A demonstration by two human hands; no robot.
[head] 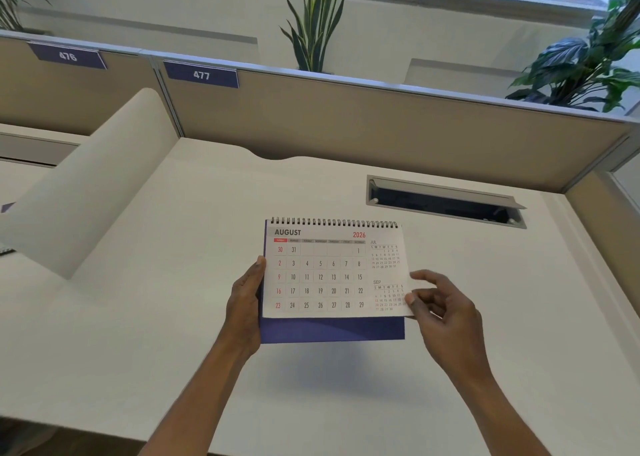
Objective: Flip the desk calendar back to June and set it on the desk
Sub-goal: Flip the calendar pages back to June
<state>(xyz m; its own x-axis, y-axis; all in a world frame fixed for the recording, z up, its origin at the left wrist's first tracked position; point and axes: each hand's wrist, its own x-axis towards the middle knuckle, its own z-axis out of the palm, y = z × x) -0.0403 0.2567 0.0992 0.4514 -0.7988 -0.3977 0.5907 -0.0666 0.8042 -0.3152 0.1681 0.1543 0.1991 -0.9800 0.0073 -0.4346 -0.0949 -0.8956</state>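
White table point(173, 317) below; left hand point(244, 303) fingers clamped on the calendar point(322, 275), right hand point(446, 313) fingers pinching August's corner. Lifting several leaves at once could overshoot June.

One view only, worn on the head, looking forward and down across the white desk point(173, 317) from its near edge toward the far edge, where the beige partition point(346, 120) stands. It sits close: both forearms rise from the bottom of the frame, left hand point(244, 303) and right hand point(446, 313) near centre. The wide lens bends the partition and takes in window and plants up top
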